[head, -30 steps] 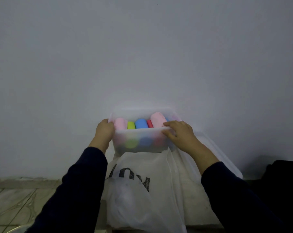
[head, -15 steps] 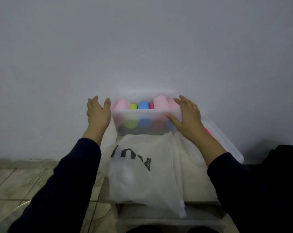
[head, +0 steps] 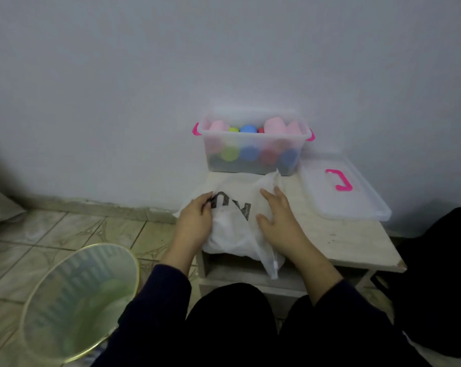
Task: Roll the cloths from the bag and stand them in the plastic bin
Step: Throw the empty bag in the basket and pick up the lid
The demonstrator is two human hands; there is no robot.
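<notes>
Your left hand [head: 195, 221] pinches the bag [head: 237, 229] at centre frame; your right hand [head: 278, 215] lies spread flat on it. The bag looks thin, limp and light, probably slippery: grip its mouth edge. The bin [head: 253, 152], above centre, holds upright rolls [head: 248, 129].

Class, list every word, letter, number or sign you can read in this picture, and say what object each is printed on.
Large dark letters on the white bag, upside down from this view and partly covered by the left hand: only about two show, perhaps "NU", not surely readable.
No other readable text, on the plastic bin or its lid.
</notes>
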